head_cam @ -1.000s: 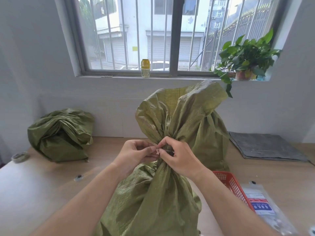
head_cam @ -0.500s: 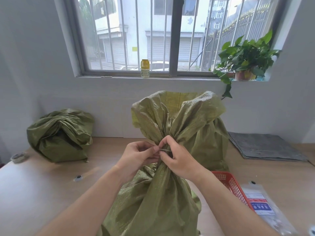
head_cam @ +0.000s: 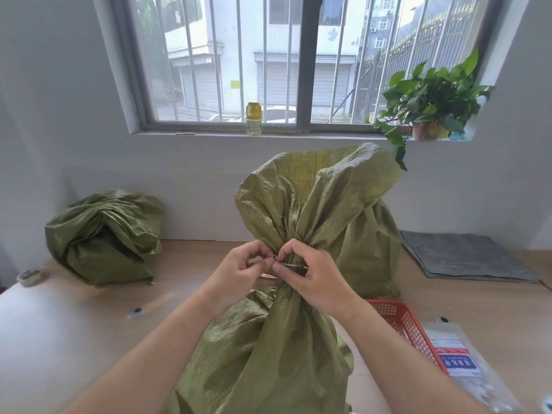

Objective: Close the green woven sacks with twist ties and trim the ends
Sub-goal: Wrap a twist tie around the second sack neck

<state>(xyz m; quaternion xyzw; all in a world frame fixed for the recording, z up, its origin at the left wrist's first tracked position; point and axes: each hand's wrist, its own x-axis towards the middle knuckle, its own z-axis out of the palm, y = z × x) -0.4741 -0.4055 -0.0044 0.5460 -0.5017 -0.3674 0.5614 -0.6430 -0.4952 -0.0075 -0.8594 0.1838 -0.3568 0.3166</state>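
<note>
Left hand (head_cam: 239,273) and right hand (head_cam: 316,282) meet at the gathered neck of the green sack (head_cam: 268,354), each pinching an end of the thin twist tie (head_cam: 291,264) — likely to keep the bunched cloth cinched for winding. Second sack (head_cam: 104,237) lies well left of the hands on the wooden table (head_cam: 74,339); red basket (head_cam: 400,321) just right; barred window (head_cam: 268,55) beyond.

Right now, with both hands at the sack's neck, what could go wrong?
The left hand and right hand pinch the thin tie by fingertips alone; it could slip and the gathered neck spread open. The tall sack stands close to the basket; a hard tug might tip it there.
</note>
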